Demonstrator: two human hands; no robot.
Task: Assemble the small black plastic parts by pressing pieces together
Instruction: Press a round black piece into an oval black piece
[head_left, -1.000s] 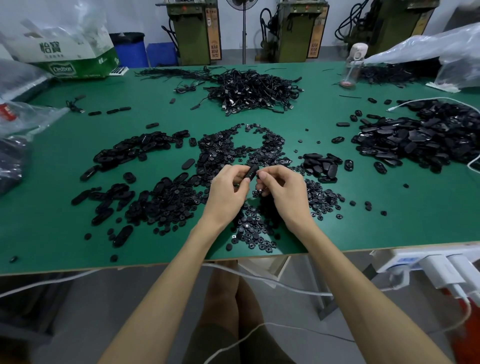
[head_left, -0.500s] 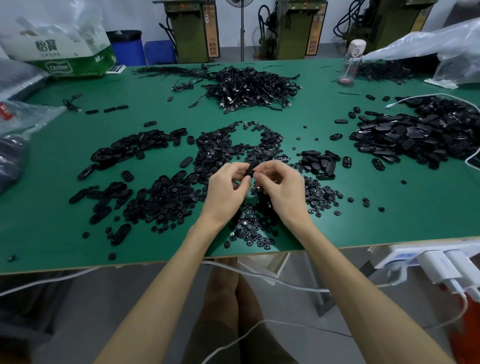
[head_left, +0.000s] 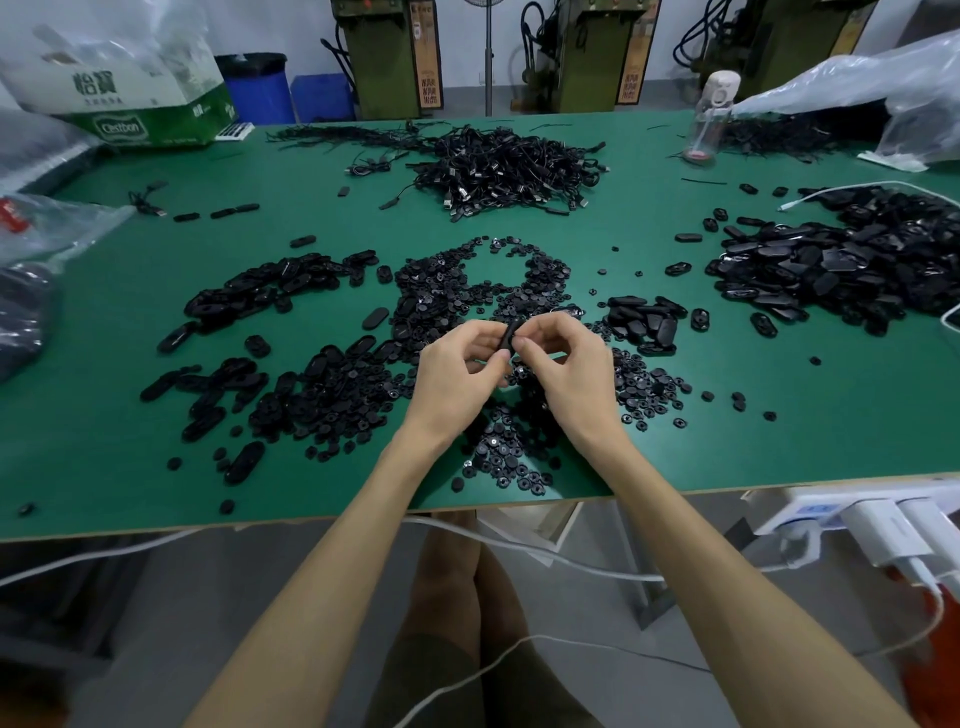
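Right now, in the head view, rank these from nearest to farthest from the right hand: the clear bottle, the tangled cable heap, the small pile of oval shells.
1. Small pile of oval shells, just right of the right hand.
2. Tangled cable heap, mid-table beyond.
3. Clear bottle, far right edge.

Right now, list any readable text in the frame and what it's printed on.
"Cestbon": green label on the cardboard box, far left.
Chinese characters above it on the same box: present, too unclear to transcribe reliably.
Orange signs on the green machines: too small to read.
Black parts: no visible markings.
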